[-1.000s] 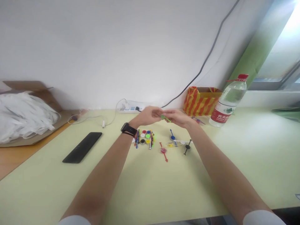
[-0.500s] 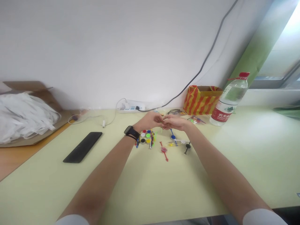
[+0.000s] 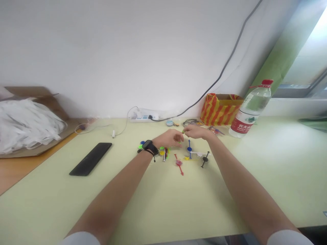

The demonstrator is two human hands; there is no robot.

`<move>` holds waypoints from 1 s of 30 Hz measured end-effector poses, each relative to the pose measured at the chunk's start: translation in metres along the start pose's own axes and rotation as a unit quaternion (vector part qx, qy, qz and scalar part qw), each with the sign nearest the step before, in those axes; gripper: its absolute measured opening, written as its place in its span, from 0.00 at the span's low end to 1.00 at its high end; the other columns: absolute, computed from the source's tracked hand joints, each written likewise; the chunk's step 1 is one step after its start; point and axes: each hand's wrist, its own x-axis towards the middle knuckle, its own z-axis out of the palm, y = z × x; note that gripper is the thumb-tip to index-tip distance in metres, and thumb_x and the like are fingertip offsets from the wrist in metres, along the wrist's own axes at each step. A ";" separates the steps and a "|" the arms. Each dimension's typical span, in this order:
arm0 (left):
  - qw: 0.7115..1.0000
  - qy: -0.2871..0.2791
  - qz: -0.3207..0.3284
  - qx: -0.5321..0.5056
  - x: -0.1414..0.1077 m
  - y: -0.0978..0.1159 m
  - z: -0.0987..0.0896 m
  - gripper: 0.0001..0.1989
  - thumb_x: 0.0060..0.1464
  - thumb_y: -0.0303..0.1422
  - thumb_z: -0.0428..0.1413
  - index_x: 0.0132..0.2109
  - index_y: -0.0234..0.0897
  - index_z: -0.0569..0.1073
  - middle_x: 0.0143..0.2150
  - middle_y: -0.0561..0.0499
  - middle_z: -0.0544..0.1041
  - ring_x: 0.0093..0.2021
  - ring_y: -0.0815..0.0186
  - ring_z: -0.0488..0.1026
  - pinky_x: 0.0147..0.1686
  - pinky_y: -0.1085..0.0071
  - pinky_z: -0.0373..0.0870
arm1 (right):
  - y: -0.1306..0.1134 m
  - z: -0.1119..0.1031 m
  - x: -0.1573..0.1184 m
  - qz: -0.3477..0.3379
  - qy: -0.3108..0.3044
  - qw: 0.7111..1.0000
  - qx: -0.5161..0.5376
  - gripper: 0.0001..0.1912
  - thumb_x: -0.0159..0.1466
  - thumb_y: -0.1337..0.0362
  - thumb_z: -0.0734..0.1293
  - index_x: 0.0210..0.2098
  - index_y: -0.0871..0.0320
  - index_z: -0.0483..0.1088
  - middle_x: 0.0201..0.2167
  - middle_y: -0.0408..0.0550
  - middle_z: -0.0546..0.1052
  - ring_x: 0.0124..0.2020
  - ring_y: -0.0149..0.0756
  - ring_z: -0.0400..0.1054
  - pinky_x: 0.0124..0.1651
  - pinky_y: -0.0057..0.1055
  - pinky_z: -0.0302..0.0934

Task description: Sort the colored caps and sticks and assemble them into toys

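Above pale-green tabletop (image 3: 163, 200), pinching tiny green pc (image 3: 183, 132) in R hand (image 3: 196, 131), w/ L hand (image 3: 170, 138) curled, can't tell if gripping, prob. mid-handling, calling for fine fingertip control next.

Pale-green bench (image 3: 163, 211) open between forearms (image 3: 114, 194), red plastic double-arrow piece (image 3: 179, 163) beyond, clear red-capped bottle (image 3: 251, 109) blocking right, height beneath fingers (image 3: 189, 130) unclear
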 end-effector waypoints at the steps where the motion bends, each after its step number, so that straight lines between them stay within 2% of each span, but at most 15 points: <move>1: 1.000 -0.014 0.005 0.014 0.000 0.001 0.001 0.11 0.47 0.35 0.69 0.38 0.36 0.82 0.39 0.48 0.84 0.40 0.60 0.80 0.43 0.68 0.73 | 0.002 -0.002 0.000 -0.006 -0.006 1.000 -0.030 0.08 0.57 0.69 0.67 0.36 0.59 0.76 0.40 0.53 0.79 0.42 0.43 0.72 0.39 0.32 0.64; 4: 0.997 -0.044 -0.003 0.070 -0.001 0.001 -0.002 0.09 0.47 0.34 0.68 0.38 0.37 0.84 0.40 0.48 0.85 0.41 0.60 0.80 0.43 0.69 0.71 | 0.005 -0.003 0.002 -0.022 -0.021 0.994 -0.103 0.18 0.55 0.72 0.68 0.45 0.59 0.79 0.47 0.55 0.80 0.50 0.47 0.72 0.47 0.32 0.64; 7: 0.994 -0.044 -0.025 0.099 -0.004 -0.003 -0.010 0.11 0.45 0.34 0.69 0.38 0.37 0.84 0.39 0.48 0.84 0.39 0.59 0.79 0.39 0.69 0.71 | 0.003 -0.004 0.001 -0.025 -0.032 0.987 -0.155 0.22 0.55 0.73 0.69 0.49 0.57 0.79 0.48 0.56 0.80 0.51 0.49 0.73 0.48 0.34 0.65; 10: 0.992 -0.043 -0.033 0.114 -0.006 -0.007 -0.017 0.11 0.45 0.34 0.68 0.38 0.38 0.85 0.39 0.47 0.84 0.41 0.58 0.78 0.38 0.69 0.70 | -0.006 -0.009 -0.006 -0.036 -0.045 0.982 -0.179 0.20 0.54 0.75 0.69 0.45 0.55 0.80 0.48 0.54 0.80 0.49 0.49 0.74 0.45 0.33 0.65; 12: 0.991 -0.044 -0.037 0.123 -0.007 -0.009 -0.019 0.10 0.45 0.34 0.68 0.38 0.39 0.85 0.39 0.48 0.84 0.42 0.58 0.78 0.38 0.70 0.69 | -0.014 -0.013 -0.013 -0.057 -0.062 0.980 -0.178 0.19 0.53 0.75 0.69 0.42 0.52 0.80 0.47 0.49 0.81 0.47 0.45 0.74 0.41 0.31 0.65; 15: 0.989 -0.048 -0.042 0.132 -0.008 -0.010 -0.022 0.10 0.45 0.34 0.68 0.37 0.39 0.85 0.38 0.48 0.84 0.41 0.58 0.78 0.36 0.70 0.69 | -0.024 -0.014 -0.020 -0.060 -0.135 0.977 -0.151 0.18 0.51 0.74 0.70 0.38 0.49 0.80 0.44 0.43 0.82 0.43 0.41 0.75 0.35 0.29 0.62; 17: 0.989 -0.047 -0.045 0.136 -0.008 -0.010 -0.023 0.10 0.44 0.34 0.68 0.37 0.39 0.84 0.38 0.48 0.84 0.41 0.59 0.78 0.35 0.70 0.68 | -0.026 -0.012 -0.021 -0.038 -0.185 0.973 -0.135 0.16 0.48 0.74 0.71 0.34 0.51 0.80 0.40 0.42 0.82 0.40 0.41 0.75 0.33 0.28 0.61; 19: 0.989 -0.042 -0.047 0.137 -0.009 -0.011 -0.024 0.11 0.43 0.34 0.68 0.37 0.39 0.84 0.38 0.48 0.83 0.41 0.58 0.78 0.34 0.71 0.69 | -0.025 -0.009 -0.020 -0.018 -0.205 0.970 -0.131 0.13 0.46 0.74 0.73 0.30 0.53 0.79 0.37 0.43 0.83 0.37 0.41 0.75 0.32 0.28 0.61; 22: 0.990 -0.026 -0.037 0.134 -0.009 -0.009 -0.027 0.14 0.44 0.35 0.68 0.41 0.39 0.83 0.41 0.48 0.83 0.43 0.58 0.78 0.36 0.71 0.70 | -0.020 -0.009 -0.019 -0.011 -0.200 0.972 -0.119 0.10 0.46 0.71 0.75 0.29 0.54 0.78 0.34 0.45 0.82 0.33 0.40 0.75 0.30 0.29 0.61; 24: 0.992 0.000 -0.021 0.127 -0.008 -0.006 -0.031 0.14 0.49 0.37 0.67 0.43 0.38 0.83 0.42 0.47 0.83 0.44 0.59 0.79 0.39 0.70 0.72 | -0.017 -0.012 -0.019 -0.017 -0.183 0.978 -0.101 0.08 0.50 0.70 0.74 0.31 0.55 0.78 0.33 0.45 0.82 0.32 0.39 0.75 0.30 0.28 0.62; 28: 0.993 0.088 0.015 0.080 -0.008 0.008 -0.038 0.12 0.58 0.39 0.61 0.45 0.38 0.81 0.42 0.47 0.83 0.43 0.61 0.80 0.42 0.68 0.74 | -0.016 -0.019 -0.023 -0.037 -0.108 0.992 -0.051 0.05 0.59 0.66 0.70 0.36 0.56 0.74 0.34 0.48 0.81 0.34 0.38 0.76 0.34 0.29 0.65; 30: 0.994 0.103 0.032 0.036 -0.008 0.017 -0.038 0.13 0.59 0.39 0.61 0.49 0.39 0.79 0.43 0.47 0.83 0.44 0.61 0.80 0.43 0.67 0.75 | -0.016 -0.020 -0.024 -0.061 -0.063 0.995 0.036 0.03 0.61 0.65 0.69 0.35 0.57 0.73 0.33 0.49 0.80 0.35 0.38 0.76 0.37 0.30 0.68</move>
